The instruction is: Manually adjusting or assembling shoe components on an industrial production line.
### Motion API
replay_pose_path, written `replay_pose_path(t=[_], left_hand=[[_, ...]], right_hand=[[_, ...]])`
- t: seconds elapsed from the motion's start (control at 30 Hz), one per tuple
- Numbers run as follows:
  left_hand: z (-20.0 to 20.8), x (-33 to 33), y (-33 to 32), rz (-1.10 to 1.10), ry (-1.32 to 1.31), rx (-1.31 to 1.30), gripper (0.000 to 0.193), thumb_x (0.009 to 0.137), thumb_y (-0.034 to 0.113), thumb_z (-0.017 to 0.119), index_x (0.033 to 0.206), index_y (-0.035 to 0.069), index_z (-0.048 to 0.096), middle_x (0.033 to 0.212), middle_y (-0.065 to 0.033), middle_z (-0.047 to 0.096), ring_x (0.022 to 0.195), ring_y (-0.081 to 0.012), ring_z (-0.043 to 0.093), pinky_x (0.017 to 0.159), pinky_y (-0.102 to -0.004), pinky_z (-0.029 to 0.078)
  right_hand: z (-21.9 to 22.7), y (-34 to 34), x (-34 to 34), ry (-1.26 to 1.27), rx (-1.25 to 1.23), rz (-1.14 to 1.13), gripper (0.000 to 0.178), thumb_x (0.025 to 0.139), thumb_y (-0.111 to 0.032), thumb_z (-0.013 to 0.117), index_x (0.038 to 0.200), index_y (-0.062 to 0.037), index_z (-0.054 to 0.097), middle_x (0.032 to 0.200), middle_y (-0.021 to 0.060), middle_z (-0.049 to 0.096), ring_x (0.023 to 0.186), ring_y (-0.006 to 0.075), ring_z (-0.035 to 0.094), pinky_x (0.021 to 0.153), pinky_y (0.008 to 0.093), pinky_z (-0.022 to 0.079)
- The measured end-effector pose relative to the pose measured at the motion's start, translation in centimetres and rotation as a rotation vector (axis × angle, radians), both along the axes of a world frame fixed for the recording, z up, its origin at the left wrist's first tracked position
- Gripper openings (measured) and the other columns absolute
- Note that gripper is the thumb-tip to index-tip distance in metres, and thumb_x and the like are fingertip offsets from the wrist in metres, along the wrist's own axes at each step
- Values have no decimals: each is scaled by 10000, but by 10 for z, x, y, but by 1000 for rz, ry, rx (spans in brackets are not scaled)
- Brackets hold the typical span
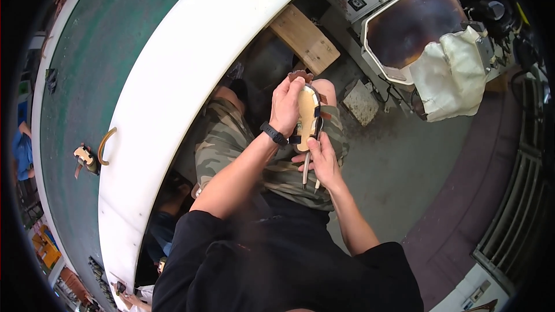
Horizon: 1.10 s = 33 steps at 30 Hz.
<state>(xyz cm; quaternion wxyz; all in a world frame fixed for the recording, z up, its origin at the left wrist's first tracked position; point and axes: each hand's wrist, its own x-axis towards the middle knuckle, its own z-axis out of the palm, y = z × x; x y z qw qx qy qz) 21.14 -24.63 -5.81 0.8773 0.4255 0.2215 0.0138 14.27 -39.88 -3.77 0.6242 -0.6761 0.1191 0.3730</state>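
Observation:
A sandal under construction is held over my lap, its tan sole side facing up and dark straps folded around the rim. My left hand is closed around its far left side, the thumb lying near the brown leather flap at the far end. Below, my right hand keeps its thumb against the near end of the sole. In the same hand is a hand tool with two pale metal handles, probably pincers; its jaws are hidden behind the fingers and the sandal.
To the left runs a white tabletop beside a green conveyor belt carrying similar sandals. A curved tan strip lies at the table's edge. Ahead are a wooden board and a machine draped with cloth. Another person's hand shows lower left.

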Motion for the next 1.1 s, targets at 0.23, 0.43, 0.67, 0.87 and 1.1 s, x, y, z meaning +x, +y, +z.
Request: replay_pose_path(t=[0.23, 0.43, 0.67, 0.87, 1.1], left_hand=[[-24, 7, 3, 37, -69, 174, 300, 1019, 242, 495, 1061, -16, 643, 852, -22, 646, 770, -86, 575, 711, -248, 481], [-22, 5, 2, 72, -101, 211, 333, 1039, 275, 484, 1061, -16, 645, 852, -17, 640, 780, -80, 557, 726, -246, 470], [-13, 1, 7, 98, -116, 285, 324, 1042, 254, 467, 1066, -17, 643, 900, -30, 644, 828, -87, 556, 768, -253, 466], [-15, 1, 6, 101, -118, 238, 272, 1009, 195, 479, 1063, -18, 639, 923, -33, 649, 839, -91, 555, 779, -254, 466], [-17, 0, 8, 107, -127, 303, 259, 1002, 192, 496, 1049, -18, 639, 910, -37, 652, 830, -90, 560, 779, -253, 472]], right_hand=[[6, 1, 16, 38, 10, -17, 394, 1019, -327, 544, 1242, -32, 407, 1040, 149, 642, 732, 231, 714, 550, 308, 575], [21, -31, 50, -230, -79, -16, 225, 1021, -171, 531, 1200, -81, 429, 861, 31, 570, 621, 124, 629, 528, 233, 523], [74, -8, 109, -27, 33, 406, 355, 1048, -251, 467, 1329, -41, 415, 1160, 117, 638, 982, 202, 684, 830, 343, 559], [77, 1, 135, 68, 36, 542, 350, 1045, -255, 477, 1315, -36, 436, 1194, 143, 641, 1040, 238, 681, 869, 364, 558], [72, 2, 133, 152, 74, 488, 269, 1042, -216, 479, 1256, -54, 464, 915, 41, 581, 750, 126, 620, 671, 270, 549]])
